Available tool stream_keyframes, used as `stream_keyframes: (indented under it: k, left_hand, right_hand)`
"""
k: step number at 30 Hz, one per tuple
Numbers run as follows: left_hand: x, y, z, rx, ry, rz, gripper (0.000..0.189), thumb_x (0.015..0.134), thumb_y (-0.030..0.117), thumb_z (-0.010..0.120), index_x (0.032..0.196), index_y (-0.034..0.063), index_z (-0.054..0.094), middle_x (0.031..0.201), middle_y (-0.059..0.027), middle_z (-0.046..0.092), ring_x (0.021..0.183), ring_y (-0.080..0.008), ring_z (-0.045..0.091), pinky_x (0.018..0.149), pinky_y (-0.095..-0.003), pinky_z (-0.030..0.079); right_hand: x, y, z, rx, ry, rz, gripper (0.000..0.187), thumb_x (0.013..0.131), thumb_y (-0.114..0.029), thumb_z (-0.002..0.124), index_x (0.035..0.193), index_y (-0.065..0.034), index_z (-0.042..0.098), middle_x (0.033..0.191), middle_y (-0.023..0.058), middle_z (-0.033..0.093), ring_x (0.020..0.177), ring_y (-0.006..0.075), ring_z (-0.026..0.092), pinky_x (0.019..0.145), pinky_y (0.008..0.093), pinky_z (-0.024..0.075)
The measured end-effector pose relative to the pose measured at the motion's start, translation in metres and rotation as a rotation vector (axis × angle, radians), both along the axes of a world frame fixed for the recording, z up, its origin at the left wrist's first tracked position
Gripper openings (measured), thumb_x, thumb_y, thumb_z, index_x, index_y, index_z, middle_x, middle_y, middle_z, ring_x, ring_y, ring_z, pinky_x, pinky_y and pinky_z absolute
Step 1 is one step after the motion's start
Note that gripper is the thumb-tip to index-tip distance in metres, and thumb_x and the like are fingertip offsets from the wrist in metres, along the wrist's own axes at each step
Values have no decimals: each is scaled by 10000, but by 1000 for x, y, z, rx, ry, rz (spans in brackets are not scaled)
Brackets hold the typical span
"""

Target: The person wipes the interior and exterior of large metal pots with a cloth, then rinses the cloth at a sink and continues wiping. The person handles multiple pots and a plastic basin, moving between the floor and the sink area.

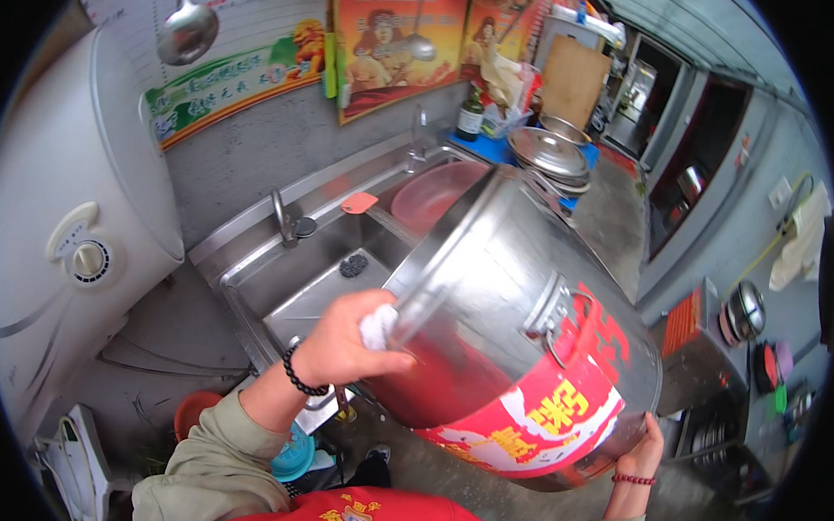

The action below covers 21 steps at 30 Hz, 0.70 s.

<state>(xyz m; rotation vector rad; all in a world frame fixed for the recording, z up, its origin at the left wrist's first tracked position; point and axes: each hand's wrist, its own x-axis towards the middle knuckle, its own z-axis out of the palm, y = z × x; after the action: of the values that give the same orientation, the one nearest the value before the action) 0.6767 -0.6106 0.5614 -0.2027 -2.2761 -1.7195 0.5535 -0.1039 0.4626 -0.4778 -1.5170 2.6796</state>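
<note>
A large stainless-steel stockpot [499, 263] is held tilted on its side, its mouth turned left towards the sink. Red torn paper with yellow lettering is stuck around its wall, and a metal side handle [553, 313] faces me. My left hand [349, 341] grips the rim, with a white cloth [379, 326] between hand and pot. Down at the right, my right hand [641, 447] supports the edge of the base; some of its fingers are hidden behind the pot. The inside of the pot is mostly out of sight.
Below the pot's mouth is a stainless-steel double sink [299, 284] with a steel scouring pad [353, 265], a faucet [284, 218] and a pink basin [433, 192]. A water heater [81, 214] stands left. Stacked metal lids [550, 155] sit beyond the sink; a ladle [189, 32] hangs above.
</note>
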Motion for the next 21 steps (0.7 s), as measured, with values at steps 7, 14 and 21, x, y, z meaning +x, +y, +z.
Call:
stream_keyframes:
  k: [7,14,21]
  left_hand:
    - [5,-150,-33,363,41,233,421,653,93,839,997,10,612,871,11,614,790,-71,555,727,-224,444]
    - [7,-227,-98,643,63,338,445,689,48,806,1080,5,599,910,-8,632,811,-88,591,747,-235,475]
    - [14,-263,-143,764,21,522,240,875,175,663,1063,39,600,865,0,631,732,-79,593,660,-217,476]
  right_hand:
    - [-52,-176,90,-47,50,381,139,860,-150,583,981,-83,583,949,50,637,924,221,609,846,363,487]
    - [-63,-281,159,4,182,581,263,853,-182,530,1027,6,590,1033,102,649,1013,231,585,957,354,417]
    - [-71,-348,187,39,296,807,380,857,-113,503,1178,84,544,1137,162,637,1068,252,602,974,351,445]
